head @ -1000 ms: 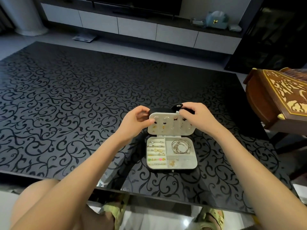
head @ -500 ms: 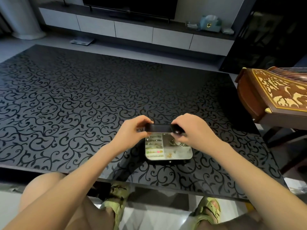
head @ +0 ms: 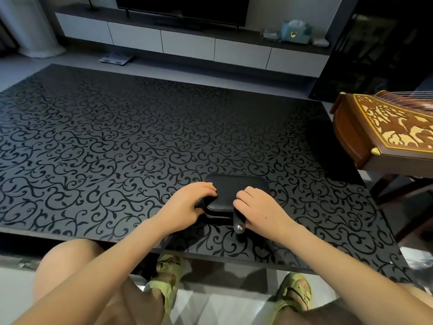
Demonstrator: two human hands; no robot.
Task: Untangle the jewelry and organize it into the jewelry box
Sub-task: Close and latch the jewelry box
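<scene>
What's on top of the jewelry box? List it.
Both hands: the left hand grips its left edge, the right hand holds the lid by the snap strap. The jewelry box is closed, so its contents are hidden.

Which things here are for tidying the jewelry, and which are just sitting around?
For the job: closed black jewelry box, its black strap with a silver snap, left hand and right hand on it.
Just lying about: brown inlaid wooden string instrument, teal tissue box, pale flat floor scale.
</scene>
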